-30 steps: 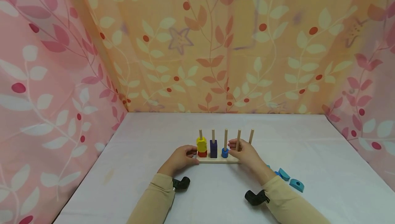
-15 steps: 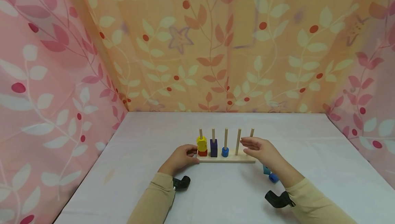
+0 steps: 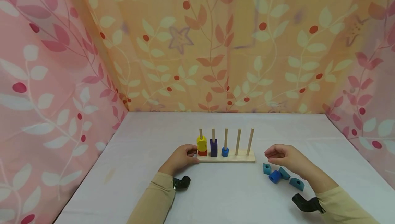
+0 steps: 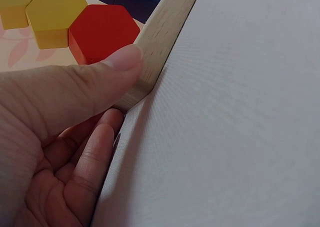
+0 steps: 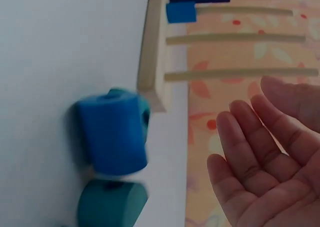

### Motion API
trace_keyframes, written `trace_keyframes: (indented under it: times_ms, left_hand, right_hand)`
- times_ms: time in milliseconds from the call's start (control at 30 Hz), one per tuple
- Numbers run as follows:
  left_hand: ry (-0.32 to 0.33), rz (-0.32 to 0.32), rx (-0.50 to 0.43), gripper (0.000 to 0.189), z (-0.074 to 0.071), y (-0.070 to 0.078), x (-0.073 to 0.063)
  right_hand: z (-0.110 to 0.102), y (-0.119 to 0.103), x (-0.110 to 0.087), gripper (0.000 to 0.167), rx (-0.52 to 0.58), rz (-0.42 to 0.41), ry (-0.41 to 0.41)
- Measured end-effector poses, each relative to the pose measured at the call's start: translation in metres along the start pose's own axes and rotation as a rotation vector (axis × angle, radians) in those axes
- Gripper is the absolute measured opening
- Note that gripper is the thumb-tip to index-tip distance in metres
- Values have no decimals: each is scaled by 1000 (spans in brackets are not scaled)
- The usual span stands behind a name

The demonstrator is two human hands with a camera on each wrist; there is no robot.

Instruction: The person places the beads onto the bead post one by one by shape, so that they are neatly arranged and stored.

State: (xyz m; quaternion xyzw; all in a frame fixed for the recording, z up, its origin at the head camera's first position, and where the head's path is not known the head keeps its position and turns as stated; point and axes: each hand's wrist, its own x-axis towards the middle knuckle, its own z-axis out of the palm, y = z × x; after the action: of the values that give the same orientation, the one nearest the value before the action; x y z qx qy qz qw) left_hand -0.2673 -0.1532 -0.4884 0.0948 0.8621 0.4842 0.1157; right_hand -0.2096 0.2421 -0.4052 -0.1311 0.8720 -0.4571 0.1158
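My left hand [image 3: 182,157] grips the left end of a wooden peg stacker [image 3: 228,160], thumb on the edge of its base in the left wrist view. Yellow blocks [image 3: 202,143] sit above a red hexagonal block [image 4: 105,32] on the leftmost peg. A dark purple block [image 3: 213,148] is on the second peg, a short blue cylinder [image 3: 225,152] low on the third. The two right pegs are bare. Right of the stacker, my right hand [image 3: 285,155] hovers with relaxed fingers and holds nothing. Nearest to it lie a loose blue cylinder [image 5: 115,137] and teal blocks [image 3: 297,184].
A white cloth [image 3: 154,128] covers the table. Patterned curtains [image 3: 216,45] stand behind it and along both sides. The loose blocks lie close together near the right end of the stacker.
My right hand has drawn back from beside the blue cylinder on the third peg, moving right to the loose blocks. The left hand and the stacker have stayed in place.
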Motion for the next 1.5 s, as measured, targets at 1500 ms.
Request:
trace_keyframes:
  times_ms: [1500]
  left_hand:
    - [-2, 22, 23, 54, -1, 3, -1]
  right_hand:
    - [2, 40, -12, 20, -393, -110, -189]
